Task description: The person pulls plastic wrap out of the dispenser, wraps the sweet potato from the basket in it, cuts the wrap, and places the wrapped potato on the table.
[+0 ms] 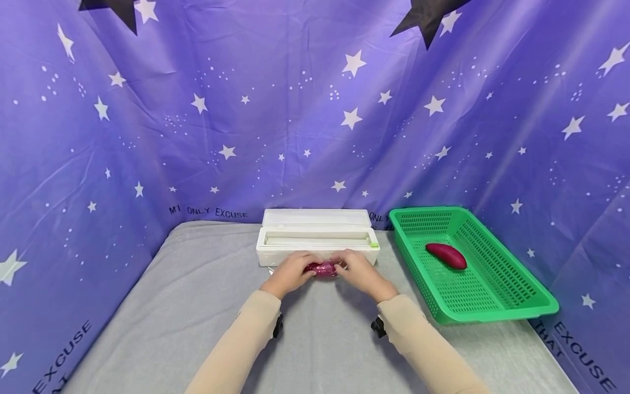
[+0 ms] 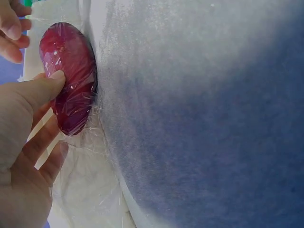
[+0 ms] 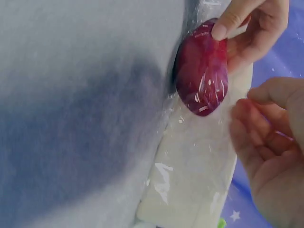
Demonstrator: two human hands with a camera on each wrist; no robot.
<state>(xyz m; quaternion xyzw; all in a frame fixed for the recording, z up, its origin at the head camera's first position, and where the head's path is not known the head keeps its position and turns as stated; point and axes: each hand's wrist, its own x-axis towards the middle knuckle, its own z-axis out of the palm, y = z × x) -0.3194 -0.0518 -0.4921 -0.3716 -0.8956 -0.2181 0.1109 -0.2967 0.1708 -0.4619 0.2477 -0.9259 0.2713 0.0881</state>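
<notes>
A dark red sweet potato lies wrapped in clear cling film, up against the front of a white cling film box. My left hand grips it, thumb on top and fingers around the far side, as the left wrist view shows. Loose film spreads from its end along the box front. Beside the other end is my right hand, its fingers loosely bent and a small gap from the sweet potato in the right wrist view.
The box's lid stands raised at the back, with a roll inside and a small green piece at its right end. A green basket to the right holds another dark red sweet potato. A purple star-printed curtain surrounds the grey cloth-covered table.
</notes>
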